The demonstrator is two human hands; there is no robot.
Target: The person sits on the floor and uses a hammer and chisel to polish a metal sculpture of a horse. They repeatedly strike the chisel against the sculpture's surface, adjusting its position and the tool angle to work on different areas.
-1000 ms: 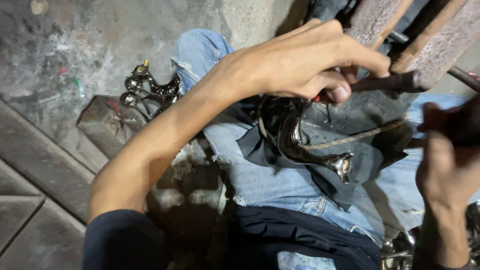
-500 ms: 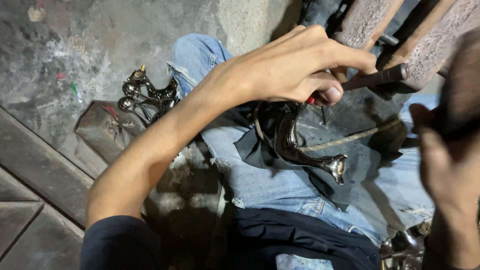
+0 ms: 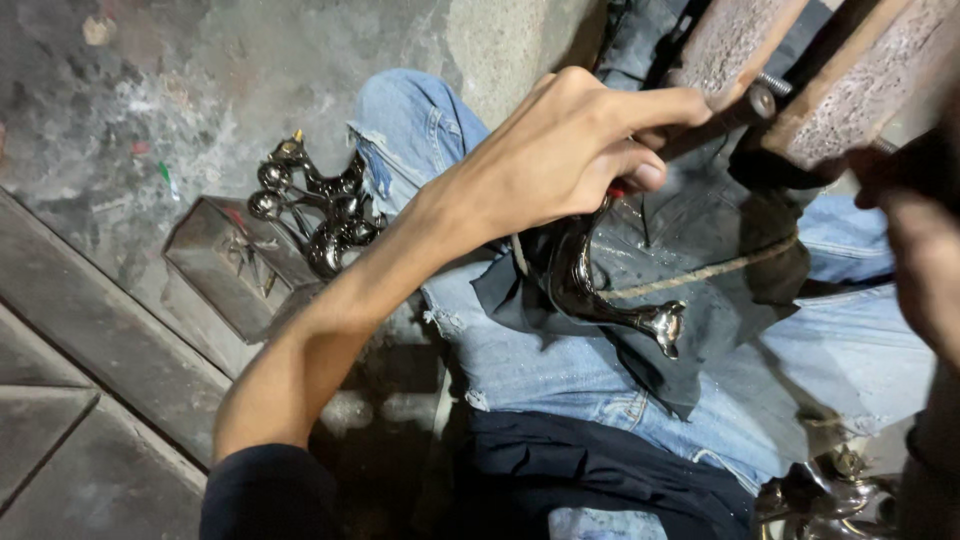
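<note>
The left hand, fingers clenched on a dark tool, sits directly above the curved metal piece, which runs lower right across the cloth; the blurred right hand's grip can't be told.

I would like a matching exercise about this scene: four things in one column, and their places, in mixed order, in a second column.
1. curved metal piece
2. dark cloth
3. pile of shiny metal parts
4. left hand

a. on the concrete floor, beside the knee
b. spread over the lap
c. lying on the cloth
d. above the lap, gripping a tool handle

Pairs: 1-c, 2-b, 3-a, 4-d
</note>
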